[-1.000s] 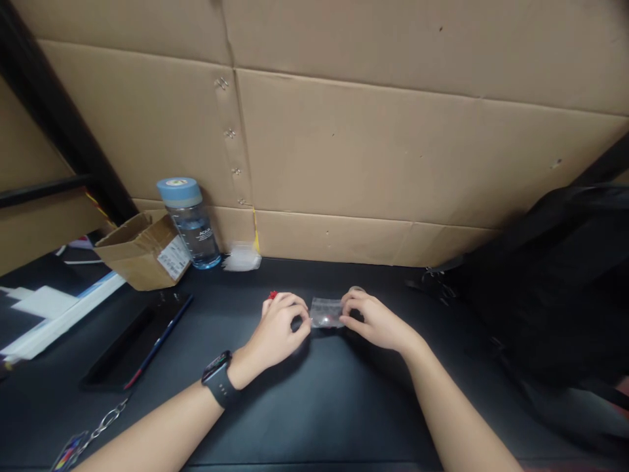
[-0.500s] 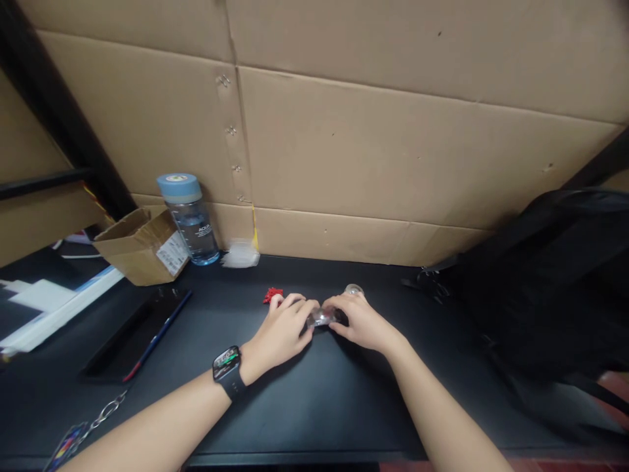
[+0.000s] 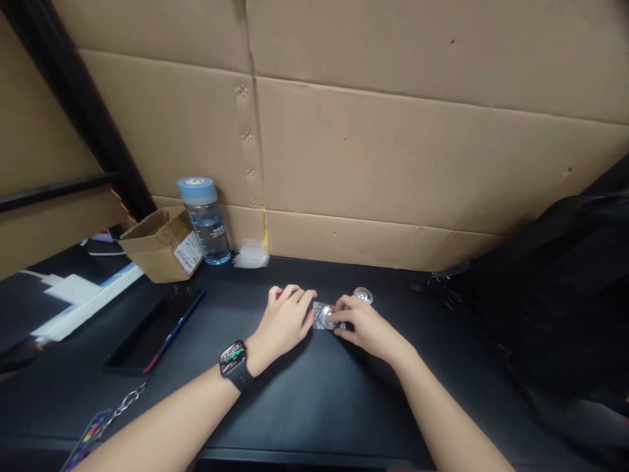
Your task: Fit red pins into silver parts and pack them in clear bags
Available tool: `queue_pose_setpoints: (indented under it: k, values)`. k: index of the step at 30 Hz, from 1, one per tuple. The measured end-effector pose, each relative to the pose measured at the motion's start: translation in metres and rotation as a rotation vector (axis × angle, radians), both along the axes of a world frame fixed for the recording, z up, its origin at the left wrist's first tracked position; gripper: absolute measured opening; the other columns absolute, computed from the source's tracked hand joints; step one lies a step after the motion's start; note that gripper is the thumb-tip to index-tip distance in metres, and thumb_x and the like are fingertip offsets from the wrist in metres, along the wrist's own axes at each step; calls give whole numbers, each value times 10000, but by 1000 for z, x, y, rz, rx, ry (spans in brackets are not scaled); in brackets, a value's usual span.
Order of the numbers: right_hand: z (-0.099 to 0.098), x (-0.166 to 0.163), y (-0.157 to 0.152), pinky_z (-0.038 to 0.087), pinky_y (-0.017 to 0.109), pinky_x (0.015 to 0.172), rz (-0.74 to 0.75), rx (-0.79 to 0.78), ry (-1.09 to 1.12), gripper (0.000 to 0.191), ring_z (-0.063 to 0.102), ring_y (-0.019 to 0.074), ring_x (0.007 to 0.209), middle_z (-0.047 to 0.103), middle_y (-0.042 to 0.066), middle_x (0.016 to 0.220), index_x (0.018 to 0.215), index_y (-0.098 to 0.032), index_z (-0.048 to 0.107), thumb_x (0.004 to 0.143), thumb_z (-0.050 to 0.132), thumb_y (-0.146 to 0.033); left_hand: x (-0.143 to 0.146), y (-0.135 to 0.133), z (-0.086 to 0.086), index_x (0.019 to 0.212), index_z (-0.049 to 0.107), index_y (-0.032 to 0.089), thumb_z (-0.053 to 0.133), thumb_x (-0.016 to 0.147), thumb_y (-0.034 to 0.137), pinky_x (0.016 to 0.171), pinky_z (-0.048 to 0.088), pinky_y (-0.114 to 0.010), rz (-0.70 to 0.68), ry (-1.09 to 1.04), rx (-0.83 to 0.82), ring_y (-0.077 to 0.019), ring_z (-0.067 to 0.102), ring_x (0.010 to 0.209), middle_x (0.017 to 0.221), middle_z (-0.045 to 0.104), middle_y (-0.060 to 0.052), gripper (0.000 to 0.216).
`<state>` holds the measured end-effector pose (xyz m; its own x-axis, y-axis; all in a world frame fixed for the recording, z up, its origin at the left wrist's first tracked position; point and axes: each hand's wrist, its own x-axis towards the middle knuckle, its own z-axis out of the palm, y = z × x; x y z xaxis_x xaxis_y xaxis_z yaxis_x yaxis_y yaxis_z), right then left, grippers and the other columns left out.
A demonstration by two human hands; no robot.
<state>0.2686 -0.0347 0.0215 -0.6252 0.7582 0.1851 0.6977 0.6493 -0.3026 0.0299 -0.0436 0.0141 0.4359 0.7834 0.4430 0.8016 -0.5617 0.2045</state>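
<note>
A small shiny, see-through packet (image 3: 320,317) lies low over the black tabletop between my two hands. Something round and silvery shows in it, with a bit of red at its upper edge. My left hand (image 3: 289,319) pinches the packet's left end between thumb and curled fingers. From the other side, my right hand (image 3: 364,326) has its fingertips on the round part and its thumb at the lower edge. Just beyond my right knuckles sits a clear round domed piece (image 3: 363,295). A red object (image 3: 278,295) peeks out behind my left fingers, mostly hidden.
A blue-lidded water bottle (image 3: 209,226) and an open cardboard box (image 3: 160,252) stand back left. In front lies a dark phone (image 3: 153,331); a chain strap (image 3: 130,398) is nearer. Thin clear bags (image 3: 251,255) rest against the cardboard wall (image 3: 363,157). A black backpack (image 3: 555,295) fills the right.
The view has shifted, so the scene sits further right. My right hand has drawn slightly away from my left, showing more of the packet. My left hand now covers most of the red object.
</note>
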Motion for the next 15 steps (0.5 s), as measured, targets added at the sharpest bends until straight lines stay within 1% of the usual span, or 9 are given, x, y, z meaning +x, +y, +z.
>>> queue_pose_setpoints:
  k: [2,5,7,9,11,12,13,15]
  values:
    - [-6,-3,8,455,354,892,-68,77,-64,226,588,216,974,636,53,1085,1133,-330,757,963,637,-243,-6,2,4,1146,613,232,499,984,238,913,314,-464,1,-12,8,-274,557,1106,1067,718,-86,198]
    - [-11,-16,28,449,377,864,-173,173,-180,280,576,245,1004,641,75,1131,1158,-331,749,982,570,-207,-18,8,11,1015,661,233,508,971,231,925,314,-468,-6,-18,30,-280,542,1129,1039,721,-82,159]
    - [-12,-31,47,452,380,858,-207,192,-250,363,572,259,1040,636,97,1196,1241,-323,713,982,517,-160,-31,15,15,976,677,230,510,968,229,936,317,-473,46,-45,53,-289,534,1151,1057,721,-87,168]
    - [-10,-50,66,454,380,881,-183,191,-312,506,561,260,1093,610,113,1303,1367,-317,631,955,463,-74,-47,25,17,1028,682,234,507,965,225,939,327,-475,138,-86,72,-294,542,1155,1107,720,-89,187]
    - [-9,-71,85,454,390,920,-151,194,-348,546,530,268,1174,553,112,1428,1423,-315,581,956,438,-69,-66,36,16,1058,680,233,513,956,227,927,346,-471,223,-117,66,-294,566,1121,1126,721,-83,195]
    - [-7,-82,94,453,393,935,-145,197,-355,553,522,269,1190,543,112,1446,1437,-314,567,959,431,-73,-74,42,15,1043,683,229,524,947,227,921,357,-466,250,-129,51,-295,575,1105,1115,725,-80,186]
    - [-6,-92,102,453,394,946,-134,200,-359,560,519,269,1195,538,108,1455,1451,-318,552,960,431,-79,-82,46,13,1031,687,229,534,940,229,921,366,-459,259,-138,32,-296,579,1100,1102,728,-77,178]
    - [-3,-110,113,455,392,956,-117,195,-359,577,518,272,1196,542,98,1452,1465,-323,537,948,447,-83,-94,54,10,1030,694,234,536,948,255,930,385,-438,229,-154,-11,-284,585,1098,1100,729,-69,179]
